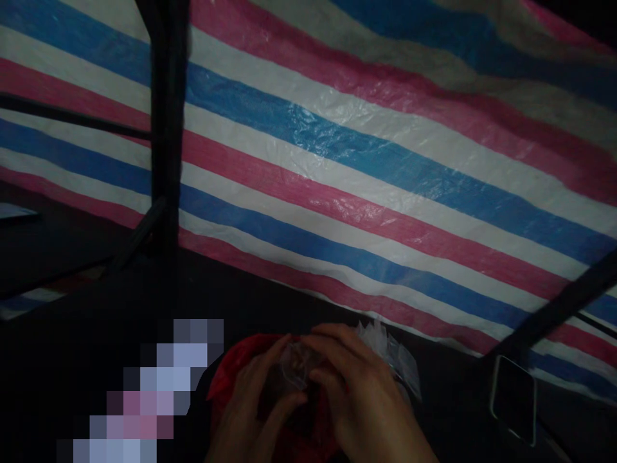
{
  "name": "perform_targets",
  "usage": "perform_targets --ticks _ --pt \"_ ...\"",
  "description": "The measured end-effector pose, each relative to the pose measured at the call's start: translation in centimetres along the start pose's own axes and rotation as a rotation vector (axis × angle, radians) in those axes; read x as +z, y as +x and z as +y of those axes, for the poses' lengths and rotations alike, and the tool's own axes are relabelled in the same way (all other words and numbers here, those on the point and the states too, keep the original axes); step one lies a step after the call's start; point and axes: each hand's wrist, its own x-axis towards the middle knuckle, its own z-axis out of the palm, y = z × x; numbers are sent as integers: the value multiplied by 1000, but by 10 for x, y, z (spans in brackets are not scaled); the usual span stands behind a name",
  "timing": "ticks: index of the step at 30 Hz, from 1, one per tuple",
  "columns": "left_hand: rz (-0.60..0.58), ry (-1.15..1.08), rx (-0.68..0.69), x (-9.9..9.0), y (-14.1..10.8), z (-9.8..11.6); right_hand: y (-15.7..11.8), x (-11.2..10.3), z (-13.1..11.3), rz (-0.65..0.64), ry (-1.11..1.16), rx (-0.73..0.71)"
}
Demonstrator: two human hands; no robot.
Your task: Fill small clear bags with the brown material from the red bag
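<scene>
A small clear plastic bag (pixel 294 365) is held between my two hands over a red bag (pixel 224 370) with dark contents. My left hand (pixel 258 402) curls its fingers against the clear bag's left side. On the right side, my right hand (pixel 349 376) has its thumb and fingers bent round the same bag. Small brownish bits show dimly inside the clear bag. More clear plastic bags (pixel 393 354) lie just beyond my right hand, partly hidden by it.
A phone (pixel 515 400) lies at the right on the dark surface (pixel 207 289). Behind stands a striped plastic sheet (pixel 337 180), with a dark post (pixel 168 128) at the left and a slanted bar (pixel 559 308) at the right. A pixelated patch covers the lower left.
</scene>
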Motion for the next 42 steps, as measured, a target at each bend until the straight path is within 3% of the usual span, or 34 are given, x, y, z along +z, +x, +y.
perform_targets --ticks 7,13,17,23,30,38,42 --pt "52 -36 -29 -2 0 9 1 -5 4 6 -34 19" --pt "399 -27 -149 -18 -9 41 6 25 8 -400 -389 215" --pt "431 -3 -187 -23 -11 46 14 46 9 -435 -525 246" --pt "351 -32 -166 -14 -10 28 18 58 16 -403 -332 225" --pt "342 -89 -194 -14 -1 24 20 69 24 -278 13 197" --pt "333 -91 -179 -9 -2 24 10 81 44 -197 490 359" --pt "343 -101 -177 -8 -2 29 7 71 54 -206 735 419"
